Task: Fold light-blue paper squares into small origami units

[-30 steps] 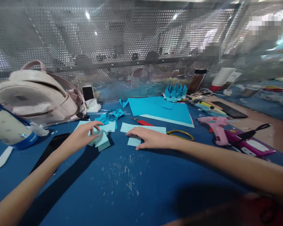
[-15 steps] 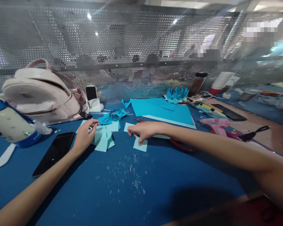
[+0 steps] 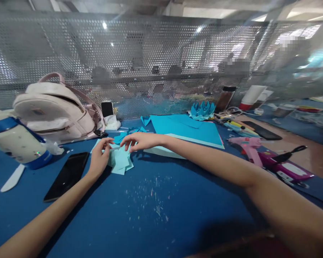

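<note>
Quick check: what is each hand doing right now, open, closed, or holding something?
Left hand: fingers pinched on a light blue paper piece above the stack of paper squares.
Right hand: fingertips on the same piece; grip cannot be told.

Showing as thin matt paper, pale blue: squares (image 3: 120, 160), lying under bare left hand (image 3: 99, 160) and right hand (image 3: 140, 141). Showing as smooth matt paper, deeper blue: sheets (image 3: 190, 129). Reading as matt blue cloth or felt, flecked with scraps: mat (image 3: 150, 208). Gleaming as glossy black glass: phone (image 3: 67, 175). Looking like smooth pale-pink leather or leatherette, softly sheened: bag (image 3: 54, 109). Shining as perforated metal: screen (image 3: 150, 61). Showing as glossy pink plastic: glue gun (image 3: 246, 145). Appearing as glossy plastic, white and blue: bottle (image 3: 16, 143).
</note>
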`<control>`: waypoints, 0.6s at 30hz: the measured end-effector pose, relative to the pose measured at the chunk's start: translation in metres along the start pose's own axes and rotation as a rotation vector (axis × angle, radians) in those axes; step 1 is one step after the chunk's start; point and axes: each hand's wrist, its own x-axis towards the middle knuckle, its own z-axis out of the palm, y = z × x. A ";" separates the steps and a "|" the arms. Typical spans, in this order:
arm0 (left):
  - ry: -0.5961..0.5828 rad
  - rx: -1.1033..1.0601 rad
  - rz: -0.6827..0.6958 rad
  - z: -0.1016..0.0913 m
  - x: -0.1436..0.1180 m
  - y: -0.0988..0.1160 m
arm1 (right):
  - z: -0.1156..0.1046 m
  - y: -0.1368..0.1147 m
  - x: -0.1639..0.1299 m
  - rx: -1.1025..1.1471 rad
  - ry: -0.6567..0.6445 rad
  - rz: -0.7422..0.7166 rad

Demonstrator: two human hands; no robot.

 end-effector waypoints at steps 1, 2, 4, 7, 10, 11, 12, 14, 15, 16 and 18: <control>0.004 -0.004 -0.001 0.000 0.000 -0.001 | -0.002 0.005 -0.003 -0.026 0.028 0.031; 0.005 -0.007 0.000 0.000 0.000 -0.001 | -0.004 0.010 -0.008 -0.057 0.054 0.071; 0.002 -0.012 0.006 0.000 0.000 0.000 | -0.008 0.024 -0.020 -0.126 0.094 0.171; -0.002 -0.022 0.016 0.001 -0.001 0.005 | -0.011 0.044 -0.036 -0.181 0.080 0.299; 0.002 -0.034 0.021 0.000 -0.001 0.012 | -0.008 0.054 -0.041 -0.170 0.037 0.352; 0.007 -0.039 0.020 -0.001 -0.001 0.014 | -0.007 0.054 -0.041 -0.155 0.023 0.353; 0.013 -0.046 0.020 -0.002 -0.001 0.018 | -0.007 0.053 -0.041 -0.135 0.010 0.347; 0.019 -0.069 0.019 -0.005 -0.002 0.027 | -0.010 0.047 -0.044 -0.074 -0.006 0.313; 0.018 -0.088 0.019 -0.006 -0.003 0.034 | -0.013 0.042 -0.047 -0.034 -0.005 0.287; 0.008 -0.112 0.018 -0.005 -0.005 0.042 | -0.016 0.036 -0.050 0.014 0.001 0.260; -0.015 -0.186 0.004 0.000 -0.012 0.062 | -0.022 0.024 -0.060 0.122 0.050 0.209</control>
